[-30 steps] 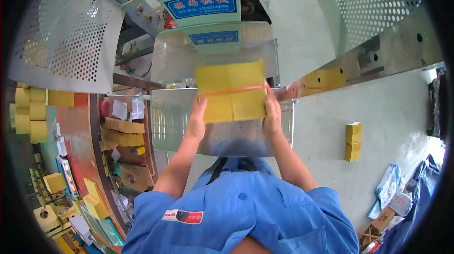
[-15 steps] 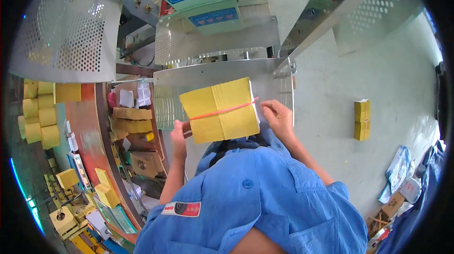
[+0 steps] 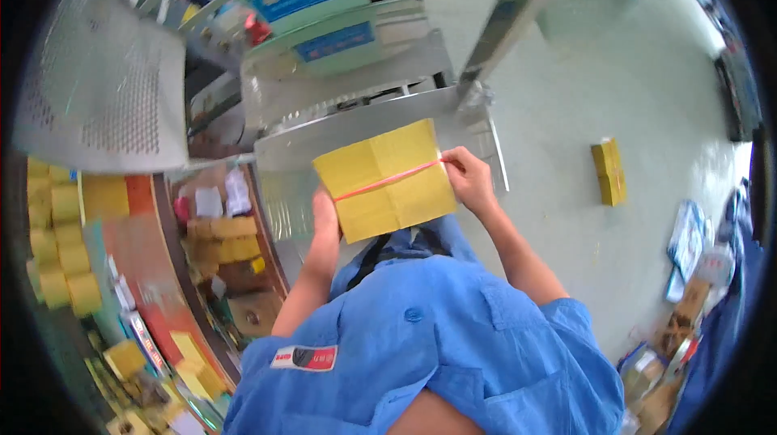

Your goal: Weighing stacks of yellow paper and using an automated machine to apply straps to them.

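A bundle of yellow paper (image 3: 384,208) is held in front of my body, over the near edge of a metal table. One pink band (image 3: 380,182) runs across its middle from left to right. My left hand (image 3: 325,216) grips the bundle's left end, with most of the fingers hidden behind it. At the opposite end, my right hand (image 3: 469,178) is closed with thumb and fingers at the edge, where the band goes round. Whether those fingertips pinch the band or the paper is hard to make out.
Beyond the bundle is a machine with a metal table (image 3: 283,152) and perforated guards (image 3: 121,103). Another yellow bundle (image 3: 609,172) stands on the floor to the right. On the left are a red-topped bench (image 3: 146,265), shelves with paper scraps, and stacked yellow bundles (image 3: 57,249).
My right hand has come in against the bundle's right end, at the band. My left hand has a fuller hold on the left end. The whole view has turned slightly.
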{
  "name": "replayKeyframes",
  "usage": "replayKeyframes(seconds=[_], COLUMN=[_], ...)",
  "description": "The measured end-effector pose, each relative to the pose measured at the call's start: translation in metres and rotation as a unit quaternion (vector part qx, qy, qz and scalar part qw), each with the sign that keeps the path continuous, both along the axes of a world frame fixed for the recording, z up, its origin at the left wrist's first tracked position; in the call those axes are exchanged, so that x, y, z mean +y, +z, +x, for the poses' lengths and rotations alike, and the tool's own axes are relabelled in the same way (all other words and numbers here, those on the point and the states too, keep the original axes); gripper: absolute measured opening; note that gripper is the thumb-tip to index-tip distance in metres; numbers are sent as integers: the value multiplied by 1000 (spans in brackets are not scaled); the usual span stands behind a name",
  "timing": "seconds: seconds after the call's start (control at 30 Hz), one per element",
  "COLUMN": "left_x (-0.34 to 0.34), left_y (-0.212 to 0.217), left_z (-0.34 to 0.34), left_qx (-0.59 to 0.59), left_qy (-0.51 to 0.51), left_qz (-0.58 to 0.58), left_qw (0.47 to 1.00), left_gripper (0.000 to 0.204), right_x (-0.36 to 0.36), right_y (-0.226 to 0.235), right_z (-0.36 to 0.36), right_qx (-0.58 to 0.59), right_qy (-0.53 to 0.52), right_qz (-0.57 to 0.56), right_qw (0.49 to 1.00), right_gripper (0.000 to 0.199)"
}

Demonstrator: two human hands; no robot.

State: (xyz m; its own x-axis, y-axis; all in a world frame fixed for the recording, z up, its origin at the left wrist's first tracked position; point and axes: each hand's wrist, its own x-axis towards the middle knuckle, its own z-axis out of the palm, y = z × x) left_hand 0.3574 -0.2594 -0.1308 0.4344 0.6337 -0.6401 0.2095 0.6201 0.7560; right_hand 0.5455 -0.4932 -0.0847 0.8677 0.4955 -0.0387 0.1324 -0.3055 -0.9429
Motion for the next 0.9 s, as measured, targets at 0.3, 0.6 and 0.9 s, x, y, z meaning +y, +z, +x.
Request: replayKeyframes(seconds=[0.3,0.6,0.9], left_x=[10,-160,-471], left_y=[2,39,34], left_z=[29,112,168], left_qx=[-16,-69,-64], left_qy=[-152,-366,-634], left_qz=[10,-70,-59], left_qw=[988,926,768], left_gripper=[43,47,49], right_x=[16,-191,-446], right_y=[-52,-34,-57], right_z=[-6,-96,-152], right_qx=[66,208,180], right_qy=[-89,-420,-642], right_qz=[-64,231,262], right_qw=[992,852,698], right_gripper=[42,23,25])
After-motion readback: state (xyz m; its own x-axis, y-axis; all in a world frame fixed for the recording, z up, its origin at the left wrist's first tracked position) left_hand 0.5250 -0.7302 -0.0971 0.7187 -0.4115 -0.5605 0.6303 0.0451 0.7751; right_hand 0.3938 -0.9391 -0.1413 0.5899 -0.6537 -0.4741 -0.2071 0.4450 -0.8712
